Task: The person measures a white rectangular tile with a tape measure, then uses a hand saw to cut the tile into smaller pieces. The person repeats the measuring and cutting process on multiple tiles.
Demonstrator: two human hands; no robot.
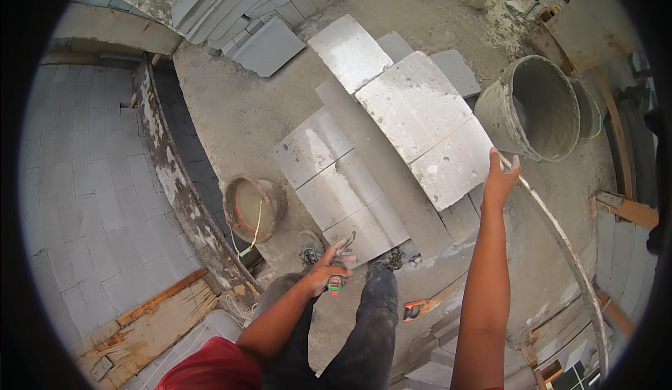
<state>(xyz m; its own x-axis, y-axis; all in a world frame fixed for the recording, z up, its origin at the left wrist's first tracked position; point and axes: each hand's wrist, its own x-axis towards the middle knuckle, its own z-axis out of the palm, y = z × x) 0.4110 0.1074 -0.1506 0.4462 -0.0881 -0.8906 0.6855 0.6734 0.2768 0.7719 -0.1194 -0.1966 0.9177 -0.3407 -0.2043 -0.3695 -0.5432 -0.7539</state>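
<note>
My left hand (327,272) is closed around a small tool (335,285) with a green and orange-red end, its kind mostly hidden by the fingers. A thin dark curved piece sticks up beside these fingers. Just beyond lies a low row of light grey blocks (323,215). With my right arm stretched forward, my right hand (499,183) is closed on the upper end of a long, pale, dirty pole (563,232), which curves through the picture to the lower right. This hand is at the near right corner of a raised stack of grey blocks (420,107).
A cement-caked bucket (514,110) lies tipped right of the stack. Left of my feet stands a smaller bucket (269,208) with greyish liquid. A handsaw (414,311) with an orange handle lies near my right leg. More blocks (269,44) are piled at the back left, beside a block wall (98,187).
</note>
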